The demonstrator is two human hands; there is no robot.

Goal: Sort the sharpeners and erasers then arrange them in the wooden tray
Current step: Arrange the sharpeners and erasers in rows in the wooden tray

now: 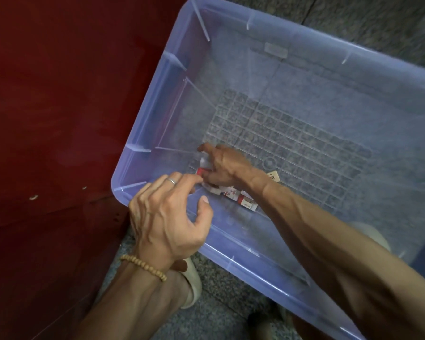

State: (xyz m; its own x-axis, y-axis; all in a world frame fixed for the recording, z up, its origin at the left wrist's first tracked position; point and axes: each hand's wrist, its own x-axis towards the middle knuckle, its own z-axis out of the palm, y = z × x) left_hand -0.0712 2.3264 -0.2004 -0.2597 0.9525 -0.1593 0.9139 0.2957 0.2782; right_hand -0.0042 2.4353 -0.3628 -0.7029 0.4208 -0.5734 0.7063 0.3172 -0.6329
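Under the right hand (221, 168), fingers curled on one red-and-white eraser (201, 171), more erasers (241, 197) are lined toward its wrist in the plastic tub (304, 273); left hand (167, 212) nearby, loosely curled, nothing held.

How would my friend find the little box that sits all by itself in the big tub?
Look in the big blue plastic tub on the floor. Just past the right hand's wrist lies one small pale box with dark print. It sits alone, while the red-and-white boxes bunch together near the tub's front wall.
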